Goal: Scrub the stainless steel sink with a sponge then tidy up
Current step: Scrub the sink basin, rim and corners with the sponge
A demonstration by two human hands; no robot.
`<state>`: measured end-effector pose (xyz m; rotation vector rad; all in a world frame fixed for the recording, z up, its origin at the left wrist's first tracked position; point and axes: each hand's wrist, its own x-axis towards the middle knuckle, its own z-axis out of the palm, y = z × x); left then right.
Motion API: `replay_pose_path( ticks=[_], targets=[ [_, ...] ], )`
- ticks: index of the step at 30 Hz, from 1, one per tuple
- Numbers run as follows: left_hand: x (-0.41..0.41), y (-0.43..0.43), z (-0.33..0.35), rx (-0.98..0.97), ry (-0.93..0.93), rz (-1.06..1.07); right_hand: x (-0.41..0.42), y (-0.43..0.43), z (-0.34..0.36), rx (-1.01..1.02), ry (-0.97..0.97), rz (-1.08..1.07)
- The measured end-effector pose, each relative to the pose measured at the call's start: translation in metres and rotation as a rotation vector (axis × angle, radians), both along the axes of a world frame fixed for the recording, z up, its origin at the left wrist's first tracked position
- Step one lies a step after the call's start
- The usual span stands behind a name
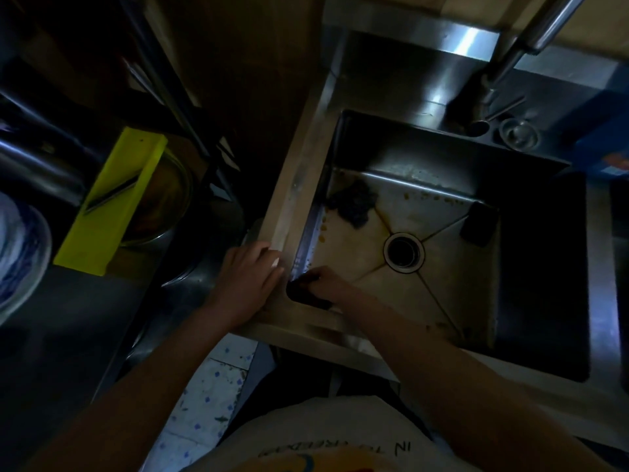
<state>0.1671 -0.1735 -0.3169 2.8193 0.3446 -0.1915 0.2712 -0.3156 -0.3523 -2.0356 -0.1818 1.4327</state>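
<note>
The person wears a pale, off-white T-shirt [323, 427], seen from above at the bottom of the view. Dark block lettering [335, 449] runs across its chest, upside down from this angle and only partly legible. Beneath it sits a printed graphic [306, 464] in yellow, blue and red. The left forearm [153, 379] and right forearm [442, 373] are bare from the left hand [246, 274] and right hand [328, 282] to the frame's edge.
</note>
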Motion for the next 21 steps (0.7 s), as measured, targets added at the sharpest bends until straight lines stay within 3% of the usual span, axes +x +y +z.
replay_pose_path(
  ticks=[9, 15, 19, 21],
  targets=[
    [0.01, 0.004, -0.006, 0.032, -0.04, 0.017, -0.001, 0.009, -0.004, 0.002, 0.123, -0.415],
    [0.013, 0.008, 0.002, 0.012, -0.034, 0.099, 0.052, 0.033, -0.006, 0.057, 0.117, -0.63],
    [0.016, 0.01, 0.006, 0.011, -0.022, 0.119, 0.087, 0.051, 0.002, 0.106, 0.07, -0.938],
    [0.018, 0.01, 0.007, 0.013, -0.037, 0.135, 0.079, 0.048, 0.004, 0.159, 0.013, -0.852]
  ],
)
